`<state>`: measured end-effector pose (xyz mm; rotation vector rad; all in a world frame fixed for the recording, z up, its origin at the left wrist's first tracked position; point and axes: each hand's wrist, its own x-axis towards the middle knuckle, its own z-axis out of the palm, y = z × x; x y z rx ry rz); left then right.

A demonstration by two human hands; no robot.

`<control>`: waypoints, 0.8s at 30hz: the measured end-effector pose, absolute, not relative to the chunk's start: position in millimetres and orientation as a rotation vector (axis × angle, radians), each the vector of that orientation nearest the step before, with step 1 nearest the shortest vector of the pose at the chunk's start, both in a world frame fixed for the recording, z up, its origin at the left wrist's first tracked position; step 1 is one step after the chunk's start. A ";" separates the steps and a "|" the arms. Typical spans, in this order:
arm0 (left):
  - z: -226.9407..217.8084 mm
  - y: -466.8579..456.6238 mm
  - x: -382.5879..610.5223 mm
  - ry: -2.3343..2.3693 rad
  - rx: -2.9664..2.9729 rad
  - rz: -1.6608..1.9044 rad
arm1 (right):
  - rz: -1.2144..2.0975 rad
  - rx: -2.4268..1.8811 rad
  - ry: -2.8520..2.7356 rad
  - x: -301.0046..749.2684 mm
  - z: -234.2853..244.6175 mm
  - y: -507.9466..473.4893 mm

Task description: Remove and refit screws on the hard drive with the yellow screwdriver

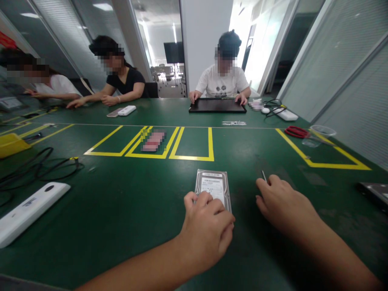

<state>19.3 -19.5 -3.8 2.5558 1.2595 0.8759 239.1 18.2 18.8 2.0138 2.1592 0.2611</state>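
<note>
A silver hard drive with a white label lies on the green table before me. My left hand is closed over its near end, fingers along both edges, hiding that part. To the right, apart from the drive, my right hand has its fingers pressed together around a thin metal rod. Just the rod's tip shows past the fingers, so its kind cannot be made out.
Yellow tape marks boxes on the table; a pink item lies in one. A white power bank-like device and black cables are left. A clear cup stands right, near a dark object. Several people sit opposite, one holding a black panel.
</note>
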 end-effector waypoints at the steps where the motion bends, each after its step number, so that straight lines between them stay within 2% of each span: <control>1: -4.0 -19.7 19.6 1.266 2.541 0.879 | 0.253 2.029 2.140 239.4 19.1 18.1; 24: -6.9 -18.6 19.2 1.187 2.652 0.861 | 0.127 2.040 2.104 242.7 14.7 20.3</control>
